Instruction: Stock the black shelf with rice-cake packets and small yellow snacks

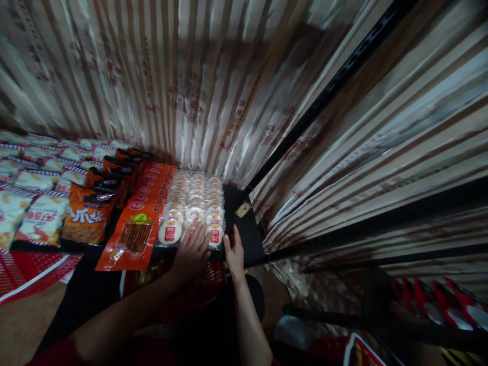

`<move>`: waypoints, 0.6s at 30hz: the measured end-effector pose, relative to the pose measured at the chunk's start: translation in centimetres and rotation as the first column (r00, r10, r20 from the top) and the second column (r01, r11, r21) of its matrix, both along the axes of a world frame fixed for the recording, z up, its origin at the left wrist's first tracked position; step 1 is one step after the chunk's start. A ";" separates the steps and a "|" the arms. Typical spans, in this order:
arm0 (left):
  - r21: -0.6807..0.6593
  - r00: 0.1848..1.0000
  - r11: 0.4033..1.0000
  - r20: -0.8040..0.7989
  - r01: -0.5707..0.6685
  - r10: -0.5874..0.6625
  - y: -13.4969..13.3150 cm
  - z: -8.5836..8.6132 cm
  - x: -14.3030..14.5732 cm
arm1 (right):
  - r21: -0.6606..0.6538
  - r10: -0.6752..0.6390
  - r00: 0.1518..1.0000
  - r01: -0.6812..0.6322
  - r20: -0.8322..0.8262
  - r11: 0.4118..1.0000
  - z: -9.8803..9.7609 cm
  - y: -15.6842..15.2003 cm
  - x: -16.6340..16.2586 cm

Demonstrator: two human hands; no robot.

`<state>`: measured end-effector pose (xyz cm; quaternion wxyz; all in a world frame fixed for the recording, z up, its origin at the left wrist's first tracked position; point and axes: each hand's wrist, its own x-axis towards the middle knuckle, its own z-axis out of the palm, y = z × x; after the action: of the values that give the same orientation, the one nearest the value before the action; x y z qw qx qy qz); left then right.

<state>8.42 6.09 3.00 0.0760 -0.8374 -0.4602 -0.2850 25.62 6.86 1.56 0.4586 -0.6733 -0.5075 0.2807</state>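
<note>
Round white crackers in clear wrappers lie in three rows on a black shelf. My left hand rests on the front packets with its fingers stretched out, partly covering them. At the right side of the rows, my right hand stands upright with its fingers extended, touching or almost touching the outer packets. Neither hand is closed round anything. To the left of the crackers lies a long orange snack bag with brown sticks showing through its window; its front end hangs over the shelf edge.
Orange-and-black snack bags and several rows of white snack bags fill the shelf's left part. A small yellowish packet lies near the corner post. Striped curtains hang behind. Red packs sit lower right.
</note>
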 end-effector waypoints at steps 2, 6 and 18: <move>-0.028 1.000 0.999 -0.011 -0.029 0.029 -1.4 -0.1 -0.9 | 0.001 0.009 0.999 -0.009 0.050 1.000 -0.1 0.0 -0.2; -0.036 0.997 0.997 -0.019 -0.070 0.070 -4.1 -0.7 -3.0 | 0.041 0.017 0.983 -0.025 0.185 0.999 0.0 -0.1 -1.0; -0.124 0.997 0.992 -0.067 0.021 -0.029 -5.0 -1.8 -4.2 | -0.008 0.071 0.914 -0.074 0.400 0.997 -0.1 -0.1 -2.2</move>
<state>4.22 1.10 1.16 0.0365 -0.8554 -0.4636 -0.2282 23.44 6.75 1.45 0.3370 -0.6955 -0.6160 0.1523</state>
